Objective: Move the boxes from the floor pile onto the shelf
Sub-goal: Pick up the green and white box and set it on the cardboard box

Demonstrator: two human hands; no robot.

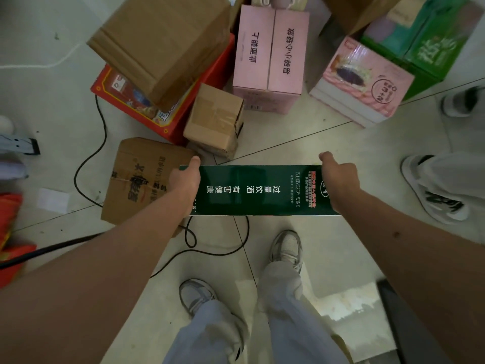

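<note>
A long dark green wine box (258, 190) is held level above the tiled floor (315, 245), lengthwise between the two hands. The left hand (185, 183) grasps its left end, thumb over the top edge; the right hand (338, 181) grasps the right end the same way (the fingers of both are hidden under the box). Just beyond the green box's left end lies a printed brown carton (139, 179) on the floor, with a small taped brown carton (215, 119) past the box's far edge. Farther beyond it stand a pink box (270, 56), a red box (157, 106) with a large brown carton (162, 43) on top, and a pink patterned box (364, 82). A black cable (86, 164) loops beneath the green box, near the person's shoes (287, 248).
</note>
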